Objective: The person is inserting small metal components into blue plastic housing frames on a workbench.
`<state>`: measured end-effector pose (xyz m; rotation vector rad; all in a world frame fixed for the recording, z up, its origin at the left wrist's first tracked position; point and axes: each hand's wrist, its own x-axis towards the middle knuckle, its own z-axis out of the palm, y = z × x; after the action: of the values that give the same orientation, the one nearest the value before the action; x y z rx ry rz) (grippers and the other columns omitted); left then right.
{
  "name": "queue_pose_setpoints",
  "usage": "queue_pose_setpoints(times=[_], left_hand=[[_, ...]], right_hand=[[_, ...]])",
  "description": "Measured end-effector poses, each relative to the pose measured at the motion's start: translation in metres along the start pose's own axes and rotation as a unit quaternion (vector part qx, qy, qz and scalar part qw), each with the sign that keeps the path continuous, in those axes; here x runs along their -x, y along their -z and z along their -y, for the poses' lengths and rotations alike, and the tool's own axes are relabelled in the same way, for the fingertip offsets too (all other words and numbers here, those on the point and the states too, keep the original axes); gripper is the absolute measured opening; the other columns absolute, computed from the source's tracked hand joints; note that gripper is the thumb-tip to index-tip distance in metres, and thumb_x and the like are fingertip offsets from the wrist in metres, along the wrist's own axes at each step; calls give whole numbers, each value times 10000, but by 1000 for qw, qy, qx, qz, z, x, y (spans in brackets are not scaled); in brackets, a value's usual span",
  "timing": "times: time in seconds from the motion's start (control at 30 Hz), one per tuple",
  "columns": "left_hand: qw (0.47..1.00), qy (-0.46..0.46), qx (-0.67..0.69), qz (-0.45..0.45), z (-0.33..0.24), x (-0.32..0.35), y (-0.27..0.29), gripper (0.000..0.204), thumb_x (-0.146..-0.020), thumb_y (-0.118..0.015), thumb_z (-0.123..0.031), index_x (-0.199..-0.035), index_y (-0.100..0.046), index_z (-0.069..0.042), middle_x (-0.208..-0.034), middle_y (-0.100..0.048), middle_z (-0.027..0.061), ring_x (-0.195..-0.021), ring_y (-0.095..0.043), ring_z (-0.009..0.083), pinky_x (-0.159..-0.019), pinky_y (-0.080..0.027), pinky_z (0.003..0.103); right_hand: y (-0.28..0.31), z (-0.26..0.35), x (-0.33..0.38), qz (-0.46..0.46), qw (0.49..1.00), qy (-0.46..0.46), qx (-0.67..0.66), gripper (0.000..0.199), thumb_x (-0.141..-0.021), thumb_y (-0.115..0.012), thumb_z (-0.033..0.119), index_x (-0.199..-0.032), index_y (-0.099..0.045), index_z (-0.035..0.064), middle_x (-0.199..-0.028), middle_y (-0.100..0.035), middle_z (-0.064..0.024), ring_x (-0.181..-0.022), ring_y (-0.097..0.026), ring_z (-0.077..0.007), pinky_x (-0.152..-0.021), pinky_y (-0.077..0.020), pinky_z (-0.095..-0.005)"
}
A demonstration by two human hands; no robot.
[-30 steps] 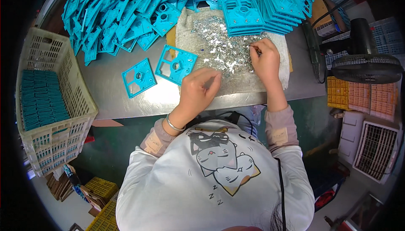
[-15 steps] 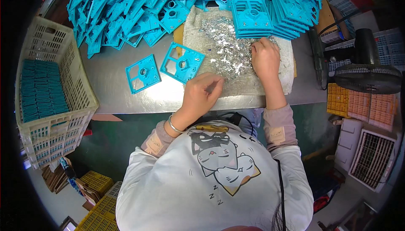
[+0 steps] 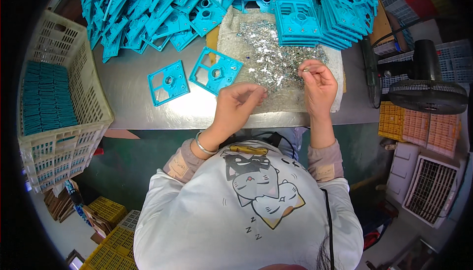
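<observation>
Two bare hands, both over one pale cloth on worktop. Left hand: grip together, pinching one small shiny piece at fingertips. Right hand: grip clamped on one small metal piece. One loose pile of metal pieces on cloth, too many to count. Two turquoise frames left of pile: one frame flat on worktop, other frame just beside it, overlapping cloth edge. Behind, one heap of frames, uncountable. One crate left, one fan right.
</observation>
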<state>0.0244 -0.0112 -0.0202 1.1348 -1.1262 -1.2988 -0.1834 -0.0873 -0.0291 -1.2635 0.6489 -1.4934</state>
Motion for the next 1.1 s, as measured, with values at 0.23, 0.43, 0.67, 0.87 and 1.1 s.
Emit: queue_pose_setpoints(times=[0.23,0.43,0.67,0.87,1.1], left_hand=[[996,26,85,8,-9,2,-1,180,-1002,-624,-98,-1072,-716,40,-916,-735,92,-789,-682,120,-731,-576,264],[992,20,124,16,-10,6,0,194,-1008,-617,-107,-1080,-712,46,-912,-728,90,-807,-669,116,-740,-551,257],[994,-55,91,3,-16,18,-1,181,-1019,-599,-106,-1037,-701,42,-908,-712,76,-834,-658,107,-758,-533,246],[993,-112,-41,-13,-22,23,2,176,-1011,-603,-108,-981,-690,42,-872,-704,75,-803,-653,115,-727,-522,249],[971,-191,-147,-7,-27,28,3,178,-986,-618,-126,-905,-659,26,-791,-665,95,-715,-626,166,-654,-477,288]], right_hand=[[-19,19,8,19,998,25,-56,169,-895,-652,-103,-1059,-648,-61,-1092,-656,-158,-947,-654,-164,-791,-554,-275],[-37,30,23,40,996,-71,45,113,-895,-668,-90,-1000,-712,-89,-1056,-690,-170,-907,-705,-209,-756,-582,-290],[-52,29,31,61,989,-116,71,87,-863,-716,-59,-948,-729,-66,-990,-670,-101,-900,-639,-149,-775,-506,-255],[-58,34,37,76,986,-143,45,65,-874,-712,-37,-933,-726,-61,-961,-642,-75,-897,-608,-132,-798,-486,-253],[-58,35,44,70,959,-257,-99,61,-891,-696,-27,-934,-716,-65,-978,-632,-65,-896,-607,-129,-802,-482,-255]])
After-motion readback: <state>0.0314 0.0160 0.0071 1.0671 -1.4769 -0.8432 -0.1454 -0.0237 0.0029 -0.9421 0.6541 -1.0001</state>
